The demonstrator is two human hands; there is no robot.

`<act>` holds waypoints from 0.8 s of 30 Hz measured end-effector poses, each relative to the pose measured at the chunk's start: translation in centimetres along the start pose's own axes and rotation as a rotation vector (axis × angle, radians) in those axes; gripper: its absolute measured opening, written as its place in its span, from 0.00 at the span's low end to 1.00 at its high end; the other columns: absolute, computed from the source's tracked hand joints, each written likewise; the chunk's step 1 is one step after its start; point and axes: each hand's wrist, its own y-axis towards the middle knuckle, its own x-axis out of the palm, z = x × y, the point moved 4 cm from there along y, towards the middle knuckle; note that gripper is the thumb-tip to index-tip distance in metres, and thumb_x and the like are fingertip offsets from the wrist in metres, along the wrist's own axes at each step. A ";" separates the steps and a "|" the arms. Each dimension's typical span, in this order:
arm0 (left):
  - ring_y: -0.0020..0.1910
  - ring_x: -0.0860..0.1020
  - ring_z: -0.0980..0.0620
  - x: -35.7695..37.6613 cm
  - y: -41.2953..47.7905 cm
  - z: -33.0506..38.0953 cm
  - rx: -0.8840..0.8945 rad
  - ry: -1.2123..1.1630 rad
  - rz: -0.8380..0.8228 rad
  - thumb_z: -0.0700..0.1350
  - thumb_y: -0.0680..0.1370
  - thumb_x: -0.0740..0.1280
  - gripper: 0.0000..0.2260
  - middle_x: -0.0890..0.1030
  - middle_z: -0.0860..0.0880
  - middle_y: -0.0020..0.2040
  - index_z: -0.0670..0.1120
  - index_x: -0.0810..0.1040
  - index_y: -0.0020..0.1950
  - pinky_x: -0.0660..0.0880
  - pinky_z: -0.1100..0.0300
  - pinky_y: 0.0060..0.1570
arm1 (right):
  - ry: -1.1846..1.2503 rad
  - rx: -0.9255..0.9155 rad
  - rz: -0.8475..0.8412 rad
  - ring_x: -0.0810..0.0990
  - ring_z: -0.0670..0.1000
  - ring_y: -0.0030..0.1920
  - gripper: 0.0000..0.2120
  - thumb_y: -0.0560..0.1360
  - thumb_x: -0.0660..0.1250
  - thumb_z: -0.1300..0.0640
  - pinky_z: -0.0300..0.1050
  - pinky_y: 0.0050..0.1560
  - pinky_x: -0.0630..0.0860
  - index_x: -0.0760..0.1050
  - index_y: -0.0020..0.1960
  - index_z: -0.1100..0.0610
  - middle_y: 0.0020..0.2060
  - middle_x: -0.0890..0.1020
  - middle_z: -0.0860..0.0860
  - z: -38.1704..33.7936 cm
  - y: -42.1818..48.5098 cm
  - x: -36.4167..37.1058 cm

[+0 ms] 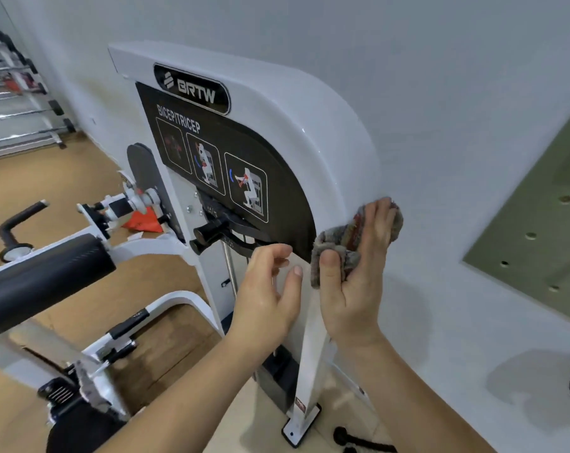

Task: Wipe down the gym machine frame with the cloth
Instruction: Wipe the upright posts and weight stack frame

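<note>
We have a single view, from head height, looking forward and down, close to the machine frame [336, 152]. The wall [440, 76] fills the right; the floor [48, 191] stretches away far left.

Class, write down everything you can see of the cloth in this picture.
The cloth is grey and fuzzy, like towelling, with a dark red patch showing among its folds. It is bunched up, not spread flat. The right hand presses it with straight fingers against the curved outer edge of the white machine frame, beside the black instruction panel, and the thumb pins its lower fold. Its far end pokes out past the fingertips.
</note>
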 end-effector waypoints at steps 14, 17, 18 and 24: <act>0.56 0.81 0.55 1.4 -2.1 3.8 -0.118 0.054 0.320 0.40 0.81 0.67 0.11 0.81 0.55 0.57 0.51 0.77 0.62 0.80 0.55 0.55 | -0.057 -0.302 -0.198 0.46 0.62 0.83 0.38 0.83 0.62 0.46 0.68 0.80 0.44 0.47 0.83 0.60 0.83 0.48 0.55 -0.2 3.6 -1.1; 0.53 0.81 0.55 1.4 -2.1 4.5 -0.138 0.053 0.353 0.40 0.81 0.68 0.10 0.81 0.57 0.54 0.52 0.77 0.60 0.79 0.60 0.50 | 0.002 -0.270 -0.182 0.49 0.63 0.83 0.37 0.84 0.62 0.45 0.67 0.81 0.49 0.49 0.83 0.62 0.83 0.46 0.53 1.7 1.0 -1.2; 0.52 0.81 0.56 1.5 -2.3 4.5 -0.145 0.064 0.349 0.40 0.81 0.68 0.10 0.80 0.57 0.55 0.52 0.77 0.60 0.78 0.63 0.48 | 0.008 -0.245 -0.189 0.48 0.63 0.83 0.36 0.85 0.60 0.44 0.67 0.81 0.50 0.49 0.83 0.60 0.84 0.44 0.52 2.5 -0.7 -1.1; 0.53 0.78 0.61 1.9 -3.9 3.3 -0.229 0.104 0.296 0.40 0.82 0.68 0.10 0.79 0.57 0.59 0.51 0.76 0.61 0.77 0.65 0.50 | 0.032 -0.135 -0.292 0.43 0.69 0.82 0.36 0.86 0.55 0.44 0.71 0.79 0.48 0.41 0.83 0.60 0.83 0.39 0.60 4.4 -5.4 -0.6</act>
